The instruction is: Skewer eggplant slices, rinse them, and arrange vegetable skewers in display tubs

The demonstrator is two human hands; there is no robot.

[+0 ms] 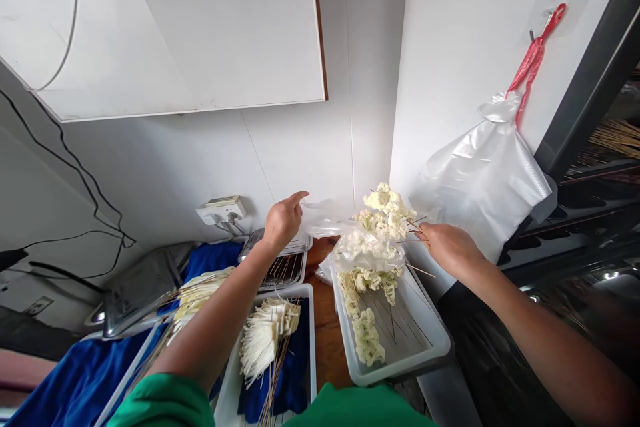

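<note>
Above the white tray (407,367), the right hand (447,247) grips cauliflower skewers (386,210) not yet inside, others already lie in it, and the left hand (284,219), left of it, seemingly pinches a plastic bag (367,250).

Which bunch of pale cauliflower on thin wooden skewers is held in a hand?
The topmost pale cauliflower bunch, above the white rectangular plastic tray, gripped by the right hand; the other cauliflower skewers show lower down, with neither hand touching them.

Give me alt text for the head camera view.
A person's right hand holds skewered cauliflower near a pale tray of more, the left hand raised beside clear plastic. Enoki-like skewers lie in another tray, farther left.
</note>
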